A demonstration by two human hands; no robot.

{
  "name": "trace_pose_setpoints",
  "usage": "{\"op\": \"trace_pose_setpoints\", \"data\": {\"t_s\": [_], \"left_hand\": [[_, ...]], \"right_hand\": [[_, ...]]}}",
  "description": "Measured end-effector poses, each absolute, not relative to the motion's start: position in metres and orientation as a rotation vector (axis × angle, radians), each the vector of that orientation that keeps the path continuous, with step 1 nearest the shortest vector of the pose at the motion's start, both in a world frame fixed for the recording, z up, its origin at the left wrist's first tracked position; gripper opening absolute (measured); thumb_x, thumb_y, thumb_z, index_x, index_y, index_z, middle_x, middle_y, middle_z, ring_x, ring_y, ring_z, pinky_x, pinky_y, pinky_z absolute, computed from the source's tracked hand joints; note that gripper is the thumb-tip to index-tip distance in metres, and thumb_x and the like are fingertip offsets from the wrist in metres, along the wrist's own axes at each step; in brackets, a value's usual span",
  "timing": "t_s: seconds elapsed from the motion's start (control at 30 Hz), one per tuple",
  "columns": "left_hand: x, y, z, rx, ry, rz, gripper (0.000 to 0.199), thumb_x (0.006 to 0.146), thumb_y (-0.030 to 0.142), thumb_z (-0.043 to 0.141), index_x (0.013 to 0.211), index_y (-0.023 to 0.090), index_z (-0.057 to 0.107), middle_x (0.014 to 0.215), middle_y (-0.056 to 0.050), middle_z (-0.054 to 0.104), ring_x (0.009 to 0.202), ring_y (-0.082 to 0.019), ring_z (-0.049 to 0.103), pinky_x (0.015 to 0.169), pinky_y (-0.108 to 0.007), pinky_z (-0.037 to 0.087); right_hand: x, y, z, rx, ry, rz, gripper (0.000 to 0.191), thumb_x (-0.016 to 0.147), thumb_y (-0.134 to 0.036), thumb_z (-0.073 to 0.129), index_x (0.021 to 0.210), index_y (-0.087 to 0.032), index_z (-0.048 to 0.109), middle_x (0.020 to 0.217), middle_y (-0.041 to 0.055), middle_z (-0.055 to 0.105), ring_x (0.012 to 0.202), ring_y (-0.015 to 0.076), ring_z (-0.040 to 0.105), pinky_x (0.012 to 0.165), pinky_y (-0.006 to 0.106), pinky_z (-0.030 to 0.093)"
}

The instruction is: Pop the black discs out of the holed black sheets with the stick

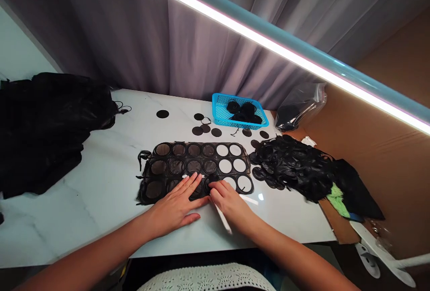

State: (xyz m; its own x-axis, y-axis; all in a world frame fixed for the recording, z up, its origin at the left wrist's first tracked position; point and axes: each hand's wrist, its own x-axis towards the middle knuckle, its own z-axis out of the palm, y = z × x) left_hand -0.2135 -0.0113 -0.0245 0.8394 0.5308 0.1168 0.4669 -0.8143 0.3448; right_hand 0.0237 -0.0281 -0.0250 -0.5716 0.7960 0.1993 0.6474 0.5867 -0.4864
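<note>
Two hands are ours on the white table [83, 201]: our left hand [176, 206] lies flat and open on the black sheet of round holes [195, 165], and our right hand [231, 206] beside it holds a thin white stick [223, 218]

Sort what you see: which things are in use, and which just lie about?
In use: left hand, right hand, black sheet of punched circles, white tool.
Lying about: blue basket, pile of rings, loose discs, black cloth, bag.
</note>
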Motion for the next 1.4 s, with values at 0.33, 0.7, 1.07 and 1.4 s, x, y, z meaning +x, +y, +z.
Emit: {"op": "trace_pose_setpoints", "data": {"t_s": [0.33, 0.7, 1.07, 1.4], "left_hand": [[-0.213, -0.007, -0.009, 2.762, 0.732, 0.28, 0.055, 0.093, 0.046, 0.059, 0.144, 0.037, 0.042, 0.162, -0.005, 0.01, 0.145, -0.036, 0.021, 0.115, -0.052, 0.027], [-0.207, 0.023, -0.025, 2.767, 0.931, 0.281, 0.057, 0.098, 0.05, 0.048, 0.148, 0.027, 0.036, 0.158, -0.009, 0.026, 0.146, -0.029, 0.021, 0.117, -0.049, 0.02], [-0.207, 0.022, -0.024, 2.753, 0.933, 0.229, 0.058, 0.096, 0.046, 0.053, 0.148, 0.027, 0.036, 0.159, -0.01, 0.025, 0.146, -0.031, 0.021, 0.116, -0.051, 0.021], [-0.206, 0.021, -0.025, 2.772, 0.937, 0.232, 0.057, 0.097, 0.048, 0.05, 0.148, 0.027, 0.036, 0.158, -0.011, 0.026, 0.146, -0.031, 0.021, 0.116, -0.051, 0.021]], "right_hand": [[0.081, 0.049, 0.011, -1.501, -1.925, 0.326, 0.013, 0.096, -0.024, 0.044, 0.094, -0.02, 0.056, 0.086, 0.0065, 0.061, 0.078, 0.0205, 0.057, 0.073, 0.033, 0.045], [0.036, 0.05, -0.005, -1.082, -2.175, 0.919, 0.02, 0.093, -0.02, 0.054, 0.073, -0.02, 0.05, 0.1, 0.0054, 0.06, 0.088, 0.0163, 0.056, 0.078, 0.03, 0.045], [0.037, 0.051, -0.007, -1.063, -2.174, 0.999, 0.024, 0.095, -0.023, 0.053, 0.071, -0.019, 0.052, 0.102, 0.006, 0.056, 0.102, 0.0181, 0.055, 0.086, 0.031, 0.045], [0.035, 0.048, -0.006, -1.087, -2.244, 0.874, 0.02, 0.094, -0.018, 0.054, 0.074, -0.019, 0.051, 0.104, 0.0068, 0.056, 0.099, 0.0177, 0.056, 0.084, 0.032, 0.048]]}}
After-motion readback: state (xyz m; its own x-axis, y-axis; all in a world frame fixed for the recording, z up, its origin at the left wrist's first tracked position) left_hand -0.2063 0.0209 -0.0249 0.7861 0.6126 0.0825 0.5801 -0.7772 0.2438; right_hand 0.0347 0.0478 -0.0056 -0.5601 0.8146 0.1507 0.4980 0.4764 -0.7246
